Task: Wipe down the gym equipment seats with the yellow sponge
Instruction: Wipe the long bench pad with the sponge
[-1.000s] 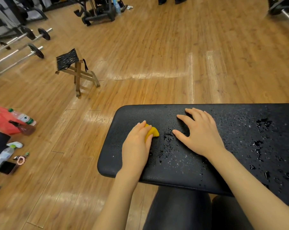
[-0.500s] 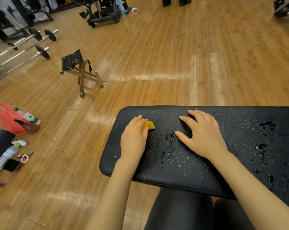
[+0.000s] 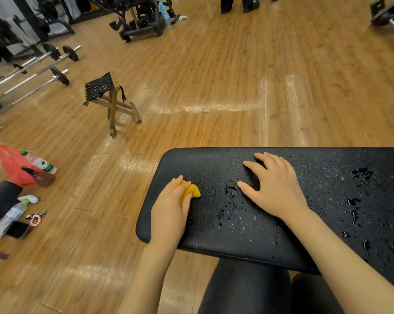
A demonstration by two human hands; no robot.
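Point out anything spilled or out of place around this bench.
Water beads and small puddles cover the black bench pad right of the sponge. On the floor at left, bottles, a red bag and a phone lie scattered.

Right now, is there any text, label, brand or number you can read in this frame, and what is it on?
No text can be read.
Water bottle on the floor: green and white label, print too small and blurred to read.
Black bench pad, yellow sponge, red bag: no lettering shows.
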